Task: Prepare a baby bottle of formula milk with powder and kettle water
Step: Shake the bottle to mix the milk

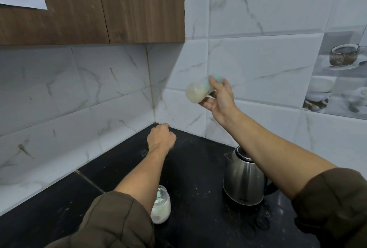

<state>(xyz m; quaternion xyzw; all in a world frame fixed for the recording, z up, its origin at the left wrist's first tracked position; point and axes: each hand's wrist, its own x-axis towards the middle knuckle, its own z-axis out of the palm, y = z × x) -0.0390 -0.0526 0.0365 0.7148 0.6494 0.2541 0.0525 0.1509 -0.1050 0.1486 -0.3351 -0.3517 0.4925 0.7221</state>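
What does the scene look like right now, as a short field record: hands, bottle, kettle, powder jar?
right hand: raised, gripping the baby bottle
bottle: tilted sideways in the air, blurred, milky content
left hand: closed fist, above the counter near the corner, nothing visible in it
kettle: steel, upright on counter, under the right forearm
powder jar: open, white powder, scoop inside, beside the left forearm
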